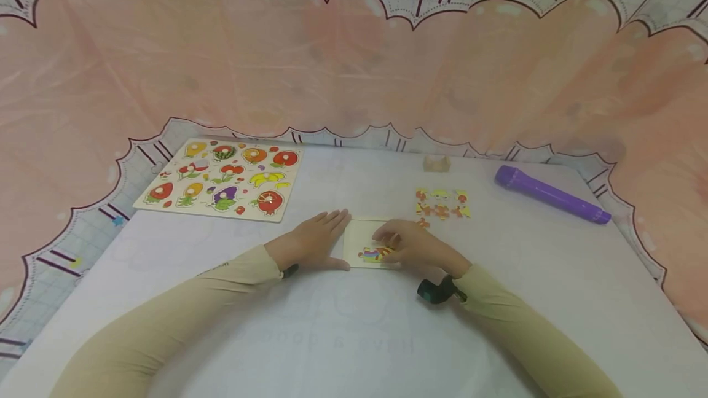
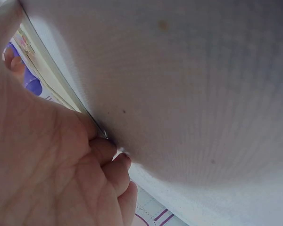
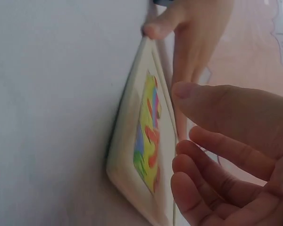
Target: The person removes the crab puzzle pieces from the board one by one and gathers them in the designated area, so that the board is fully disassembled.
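A small cream puzzle tray (image 1: 356, 231) lies flat on the white table. Joined colourful jigsaw pieces (image 3: 152, 136) sit inside it, along the side nearest me. My left hand (image 1: 312, 241) rests against the tray's left edge, fingers straight and thumb stretched to the near corner. Over the right part of the tray hovers my right hand (image 1: 415, 247); in the right wrist view its thumb and loosely bent fingers stand apart with nothing between them. Several loose jigsaw pieces (image 1: 440, 210) lie just beyond the right hand, one of them partly hidden behind it.
A fruit peg board (image 1: 251, 194) lies at the back left. A purple microphone-shaped object (image 1: 553, 195) lies at the back right. Behind the loose pieces stands a small tan block-like object (image 1: 437, 164). A pink patterned curtain (image 1: 354, 72) hangs along the table's far edge.
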A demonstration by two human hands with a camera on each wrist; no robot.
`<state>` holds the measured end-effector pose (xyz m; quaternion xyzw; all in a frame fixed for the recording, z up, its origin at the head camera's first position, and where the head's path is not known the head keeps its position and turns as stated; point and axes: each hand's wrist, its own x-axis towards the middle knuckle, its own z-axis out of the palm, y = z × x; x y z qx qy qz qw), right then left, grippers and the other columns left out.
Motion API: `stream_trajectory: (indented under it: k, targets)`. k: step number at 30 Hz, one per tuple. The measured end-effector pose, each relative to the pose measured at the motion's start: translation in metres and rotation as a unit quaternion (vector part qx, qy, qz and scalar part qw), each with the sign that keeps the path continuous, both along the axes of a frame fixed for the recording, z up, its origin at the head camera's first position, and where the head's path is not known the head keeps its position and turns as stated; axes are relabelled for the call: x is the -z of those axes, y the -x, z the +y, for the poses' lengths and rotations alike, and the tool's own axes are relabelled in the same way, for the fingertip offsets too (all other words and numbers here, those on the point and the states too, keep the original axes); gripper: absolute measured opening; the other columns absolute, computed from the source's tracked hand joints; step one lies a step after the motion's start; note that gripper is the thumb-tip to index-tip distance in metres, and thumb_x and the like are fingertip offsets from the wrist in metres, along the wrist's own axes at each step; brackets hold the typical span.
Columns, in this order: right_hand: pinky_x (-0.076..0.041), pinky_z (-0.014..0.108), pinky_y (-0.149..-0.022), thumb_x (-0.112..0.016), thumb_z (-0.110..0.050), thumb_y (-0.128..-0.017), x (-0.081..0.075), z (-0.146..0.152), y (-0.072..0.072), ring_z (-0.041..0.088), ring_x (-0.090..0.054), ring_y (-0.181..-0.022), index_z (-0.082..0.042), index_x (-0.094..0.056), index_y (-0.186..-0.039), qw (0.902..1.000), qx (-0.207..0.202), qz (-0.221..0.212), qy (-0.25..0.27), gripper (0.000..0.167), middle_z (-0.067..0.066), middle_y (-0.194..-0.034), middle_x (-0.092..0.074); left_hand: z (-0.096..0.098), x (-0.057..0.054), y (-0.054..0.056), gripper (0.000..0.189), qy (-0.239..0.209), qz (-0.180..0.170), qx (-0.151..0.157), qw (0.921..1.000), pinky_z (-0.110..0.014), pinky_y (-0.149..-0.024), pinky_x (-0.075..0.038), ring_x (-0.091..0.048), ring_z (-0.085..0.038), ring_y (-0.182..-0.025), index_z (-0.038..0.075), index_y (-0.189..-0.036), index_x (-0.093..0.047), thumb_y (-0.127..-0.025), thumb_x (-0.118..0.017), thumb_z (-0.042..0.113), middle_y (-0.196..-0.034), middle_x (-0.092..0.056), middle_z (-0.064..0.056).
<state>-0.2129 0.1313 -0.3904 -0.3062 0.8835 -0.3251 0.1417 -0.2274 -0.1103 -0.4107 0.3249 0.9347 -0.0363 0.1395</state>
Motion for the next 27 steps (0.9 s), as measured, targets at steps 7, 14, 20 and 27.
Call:
stream_trajectory:
  k: [7,14,20,27]
  targets:
    - [-0.051,0.030,-0.086,-0.075,-0.014,-0.079,0.008,-0.012,0.003,0.020,-0.060,-0.098,-0.004,-0.062,-0.111,0.9985,-0.030,0.020,-0.041,0.037,0.008,-0.109,-0.064,0.000,-0.002,-0.001,0.104,0.000,-0.004,-0.003,1.0000,-0.043,-0.120,-0.017,-0.014,-0.026,-0.147,0.006,-0.151,-0.013,-0.080,-0.052,0.071,-0.159,-0.013,-0.011]
    - [-0.048,0.025,-0.081,-0.075,-0.014,-0.079,0.010,-0.016,0.007,0.014,-0.055,-0.092,-0.006,-0.064,-0.112,0.9974,-0.026,0.013,-0.065,0.035,0.006,-0.109,-0.063,0.000,-0.004,-0.002,0.103,-0.007,-0.009,-0.007,0.9999,-0.043,-0.120,-0.017,-0.014,-0.026,-0.147,0.006,-0.151,-0.013,-0.080,-0.053,0.069,-0.159,-0.013,-0.011]
    - [-0.045,0.021,-0.074,-0.074,-0.011,-0.079,0.008,-0.017,0.006,0.013,-0.050,-0.086,-0.008,-0.068,-0.105,0.9970,-0.034,0.020,-0.067,0.027,0.004,-0.101,-0.062,0.000,-0.005,-0.002,0.103,-0.006,-0.003,-0.003,1.0000,-0.043,-0.120,-0.018,-0.016,-0.026,-0.147,0.005,-0.151,-0.014,-0.080,-0.053,0.069,-0.158,-0.015,-0.011]
    - [-0.044,0.019,-0.073,-0.074,-0.008,-0.079,0.007,-0.015,0.005,0.013,-0.051,-0.086,-0.006,-0.067,-0.104,0.9975,-0.047,0.021,-0.049,0.027,0.006,-0.101,-0.062,0.001,-0.003,-0.003,0.103,-0.005,-0.001,-0.004,1.0000,-0.044,-0.119,-0.018,-0.016,-0.026,-0.147,0.005,-0.151,-0.014,-0.080,-0.053,0.069,-0.158,-0.015,-0.011]
